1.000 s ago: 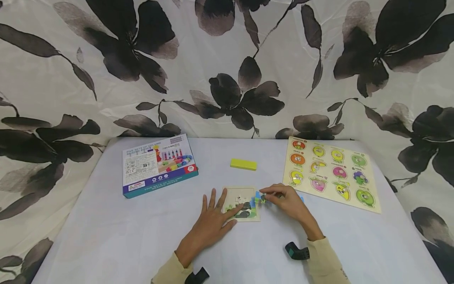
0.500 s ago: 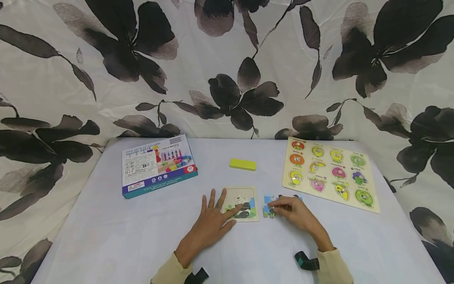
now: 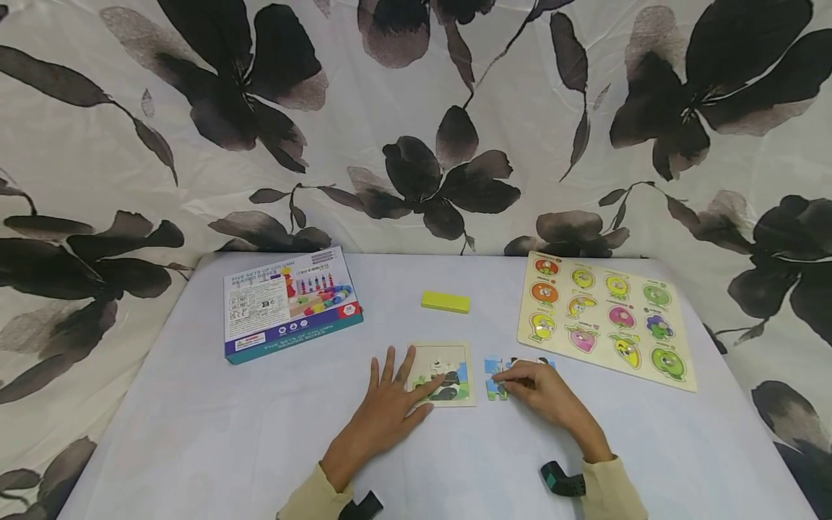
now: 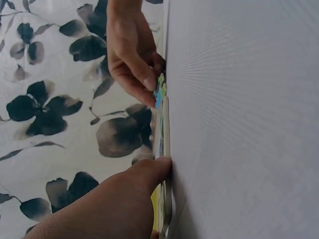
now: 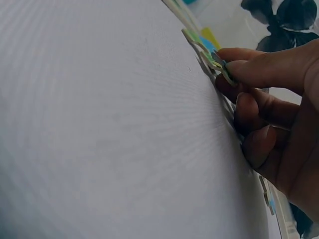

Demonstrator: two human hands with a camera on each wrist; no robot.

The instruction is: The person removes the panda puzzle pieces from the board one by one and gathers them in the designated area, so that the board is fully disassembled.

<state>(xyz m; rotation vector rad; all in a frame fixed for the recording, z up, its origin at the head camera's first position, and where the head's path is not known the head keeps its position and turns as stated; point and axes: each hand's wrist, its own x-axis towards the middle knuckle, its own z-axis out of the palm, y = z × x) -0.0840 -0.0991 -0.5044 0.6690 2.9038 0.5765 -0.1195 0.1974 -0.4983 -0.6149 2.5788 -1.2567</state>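
Note:
A small wooden jigsaw board point(image 3: 444, 373) with a partly filled animal picture lies on the white table in the head view. My left hand point(image 3: 398, 401) lies flat beside it, fingers spread, and its thumb and forefinger tips rest on the board's left part point(image 4: 166, 149). Just right of the board, my right hand point(image 3: 529, 383) pinches a blue and green puzzle piece point(image 3: 495, 380) against the table. The wrist views show this piece point(image 5: 215, 59) between thumb and fingers point(image 4: 144, 82). More loose pieces point(image 3: 546, 361) lie partly hidden behind the right hand.
A toy box point(image 3: 289, 303) lies at the back left and a yellow block point(image 3: 445, 301) at the back middle. A fruit peg puzzle board point(image 3: 607, 318) lies at the right. A floral cloth point(image 3: 416, 130) hangs behind the table.
My right hand has carried the piece from the board's right edge down to the table just right of it. The left hand has stayed on the board.

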